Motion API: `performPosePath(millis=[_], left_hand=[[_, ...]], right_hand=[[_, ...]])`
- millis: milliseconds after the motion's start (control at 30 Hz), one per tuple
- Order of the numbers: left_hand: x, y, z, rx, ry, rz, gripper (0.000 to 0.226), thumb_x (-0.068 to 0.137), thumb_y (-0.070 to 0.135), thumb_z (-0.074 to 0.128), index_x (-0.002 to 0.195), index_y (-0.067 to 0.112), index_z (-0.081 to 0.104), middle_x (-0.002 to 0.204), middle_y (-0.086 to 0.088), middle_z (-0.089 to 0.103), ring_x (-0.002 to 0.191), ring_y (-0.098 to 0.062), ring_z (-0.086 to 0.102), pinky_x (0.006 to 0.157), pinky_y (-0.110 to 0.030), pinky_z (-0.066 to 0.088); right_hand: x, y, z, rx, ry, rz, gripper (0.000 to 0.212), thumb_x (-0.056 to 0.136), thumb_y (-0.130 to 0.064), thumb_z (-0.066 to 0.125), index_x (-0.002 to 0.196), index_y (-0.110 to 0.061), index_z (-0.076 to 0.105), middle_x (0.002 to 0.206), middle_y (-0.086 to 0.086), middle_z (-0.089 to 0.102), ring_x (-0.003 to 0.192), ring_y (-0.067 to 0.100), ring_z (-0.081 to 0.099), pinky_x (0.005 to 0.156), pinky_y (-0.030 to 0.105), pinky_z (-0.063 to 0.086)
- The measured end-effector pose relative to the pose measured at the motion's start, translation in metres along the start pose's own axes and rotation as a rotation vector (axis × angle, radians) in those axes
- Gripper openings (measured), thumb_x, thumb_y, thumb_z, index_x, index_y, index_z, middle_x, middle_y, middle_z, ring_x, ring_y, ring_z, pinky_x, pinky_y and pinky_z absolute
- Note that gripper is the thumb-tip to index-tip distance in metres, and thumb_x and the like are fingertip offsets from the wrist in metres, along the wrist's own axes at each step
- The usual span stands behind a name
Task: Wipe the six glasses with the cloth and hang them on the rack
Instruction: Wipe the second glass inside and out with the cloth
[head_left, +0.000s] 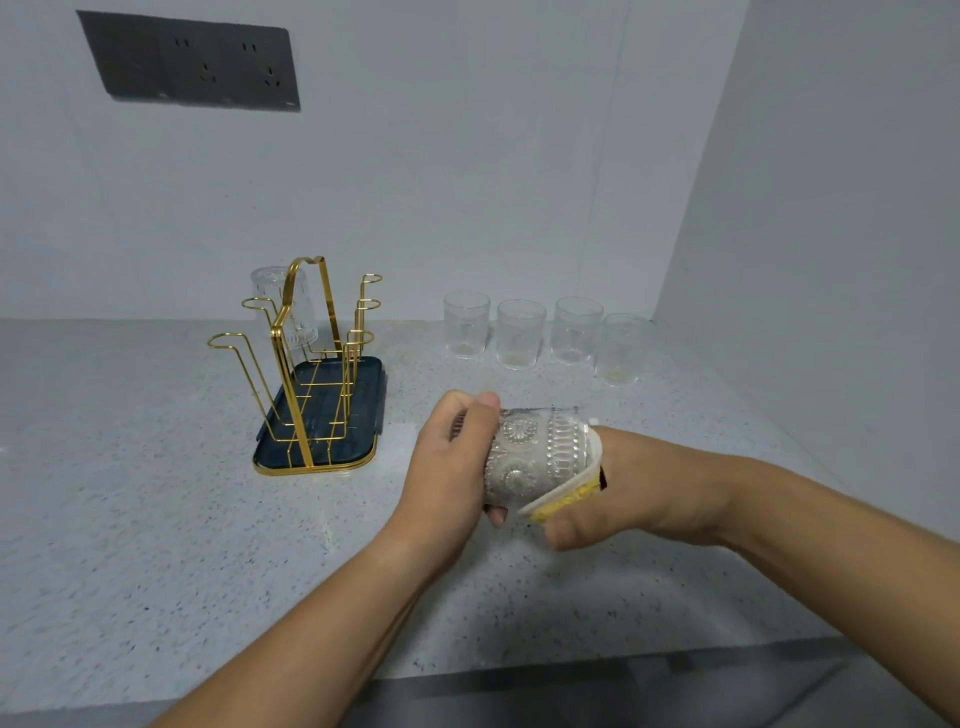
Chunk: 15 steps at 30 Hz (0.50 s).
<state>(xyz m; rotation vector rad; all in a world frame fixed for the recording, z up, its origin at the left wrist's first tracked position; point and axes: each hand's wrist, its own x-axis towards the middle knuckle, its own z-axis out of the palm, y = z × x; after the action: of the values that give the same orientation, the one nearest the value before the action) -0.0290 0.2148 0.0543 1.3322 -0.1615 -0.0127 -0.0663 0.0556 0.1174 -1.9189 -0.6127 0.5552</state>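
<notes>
Our left hand (457, 457) grips the base end of a patterned clear glass tumbler (535, 457), held sideways above the speckled grey countertop (156, 519). Our right hand (639, 488), wrist bent inward, presses a white-and-yellow cloth (563, 499) into its mouth, fingers hidden, near the gold wire rack (306, 364).

R fingers (566, 535) hidden in glass (540, 452)

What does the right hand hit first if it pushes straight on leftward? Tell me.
The glass itself: the right hand presses the cloth into its mouth, and the left hand grips its far end. Depth inside is unclear.
</notes>
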Motion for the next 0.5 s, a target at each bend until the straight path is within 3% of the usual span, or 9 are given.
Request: performPosePath(millis=[100,200,267,367,433,500], left_hand=[[0.002,0.005,-0.002,-0.015,-0.007,-0.122,0.027,0.103,0.035,0.057,0.090,0.011,0.055,0.065,-0.007,0.054,0.044,-0.019,0.055,0.035,-0.022,0.037],[0.004,0.013,-0.002,-0.058,-0.032,-0.356,0.028,0.100,0.035,0.060,0.089,0.010,0.060,0.062,-0.005,0.057,0.041,-0.018,0.053,0.033,-0.019,0.032],[0.005,0.015,-0.005,-0.088,-0.074,-0.500,0.028,0.099,0.036,0.060,0.083,0.013,0.063,0.061,-0.004,0.059,0.041,-0.016,0.052,0.032,-0.016,0.032],[0.007,0.019,-0.005,-0.127,-0.102,-0.599,0.028,0.099,0.037,0.059,0.083,0.015,0.063,0.057,-0.001,0.060,0.038,-0.013,0.053,0.030,-0.014,0.034],[0.004,0.019,-0.003,-0.184,-0.110,-0.586,0.032,0.099,0.040,0.059,0.084,0.013,0.067,0.060,-0.002,0.064,0.041,-0.013,0.058,0.030,-0.016,0.037],[-0.002,0.015,-0.002,-0.157,-0.140,-0.408,0.030,0.098,0.042,0.062,0.097,0.012,0.068,0.080,-0.007,0.071,0.055,-0.014,0.067,0.035,-0.021,0.042]], right_hand=[[0.003,0.003,0.005,-0.239,0.039,-0.049,0.051,0.079,-0.012,0.085,0.124,-0.006,0.061,0.125,0.013,0.064,0.120,0.027,0.062,0.110,0.050,0.048],[0.002,0.004,0.010,-0.572,0.041,-0.063,0.067,0.078,-0.040,0.087,0.136,-0.035,0.055,0.133,-0.035,0.050,0.127,-0.013,0.044,0.115,0.013,0.032],[0.000,0.006,0.012,-0.792,0.027,-0.054,0.073,0.077,-0.058,0.080,0.140,-0.046,0.045,0.127,-0.052,0.032,0.121,-0.025,0.029,0.114,0.007,0.018],[0.001,0.011,0.010,-0.915,0.052,-0.068,0.069,0.079,-0.065,0.075,0.139,-0.048,0.045,0.132,-0.047,0.033,0.127,-0.015,0.028,0.120,0.025,0.018],[0.004,0.014,0.005,-0.700,0.047,-0.084,0.057,0.083,-0.045,0.081,0.135,-0.034,0.058,0.139,-0.028,0.052,0.130,-0.006,0.044,0.119,0.030,0.033],[0.004,0.015,0.000,-0.373,0.042,-0.058,0.053,0.085,-0.021,0.083,0.133,-0.017,0.062,0.134,-0.002,0.065,0.126,0.015,0.061,0.113,0.044,0.046]])
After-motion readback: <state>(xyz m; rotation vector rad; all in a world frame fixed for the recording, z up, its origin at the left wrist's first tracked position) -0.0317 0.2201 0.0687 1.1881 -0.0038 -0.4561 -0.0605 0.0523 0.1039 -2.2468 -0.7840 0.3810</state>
